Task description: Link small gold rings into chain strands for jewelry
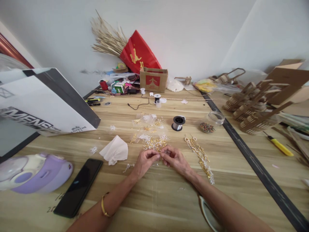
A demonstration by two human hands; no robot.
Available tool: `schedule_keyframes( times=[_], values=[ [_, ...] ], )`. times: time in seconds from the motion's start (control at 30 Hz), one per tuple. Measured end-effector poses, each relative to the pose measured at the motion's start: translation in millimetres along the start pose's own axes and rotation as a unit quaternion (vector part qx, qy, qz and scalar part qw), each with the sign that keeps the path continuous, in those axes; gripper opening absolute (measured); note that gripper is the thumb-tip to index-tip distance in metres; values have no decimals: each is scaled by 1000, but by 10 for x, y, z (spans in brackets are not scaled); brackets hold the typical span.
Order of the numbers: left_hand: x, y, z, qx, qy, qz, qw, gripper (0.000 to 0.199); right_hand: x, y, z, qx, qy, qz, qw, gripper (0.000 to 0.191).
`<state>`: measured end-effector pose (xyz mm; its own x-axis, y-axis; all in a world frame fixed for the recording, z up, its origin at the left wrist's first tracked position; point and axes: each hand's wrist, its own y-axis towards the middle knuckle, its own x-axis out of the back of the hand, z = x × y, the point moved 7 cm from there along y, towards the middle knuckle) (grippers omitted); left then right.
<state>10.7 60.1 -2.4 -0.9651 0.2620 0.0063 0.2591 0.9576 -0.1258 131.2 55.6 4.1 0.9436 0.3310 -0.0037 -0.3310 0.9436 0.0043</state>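
My left hand (147, 161) and my right hand (174, 158) meet low over the table, thumbs and fingertips pinched together. Whatever sits between the fingertips is too small to make out. Just beyond them lies a loose pile of gold and silver jewelry findings (154, 143), with small clear bags (149, 118) of similar parts behind it. To the right of my right hand, several gold and silver chains (201, 158) lie stretched out. A spool of thin wire (178, 123) stands behind them. A crumpled tissue (115, 150) rests left of my left hand.
A black phone (78, 187), a purple-and-white device (41, 174) and a white box (48, 100) occupy the left. At right are a jar of beads (209, 124), small woven baskets (253, 109) and a yellow cutter (280, 146). A cardboard box (154, 80) and red bag (142, 51) stand at the wall.
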Motion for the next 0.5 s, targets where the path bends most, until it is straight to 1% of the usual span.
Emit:
schedule_keyframes(
  times=[0.27, 0.5],
  values=[
    [33, 12, 27, -1, -6, -21, 1000, 19, 4, -38, 57, 32, -64, -20, 997, 27],
    [19, 7, 40, 22, -44, -12, 999, 21, -5, -43, 102, 33, -50, -23, 998, 29]
  ],
)
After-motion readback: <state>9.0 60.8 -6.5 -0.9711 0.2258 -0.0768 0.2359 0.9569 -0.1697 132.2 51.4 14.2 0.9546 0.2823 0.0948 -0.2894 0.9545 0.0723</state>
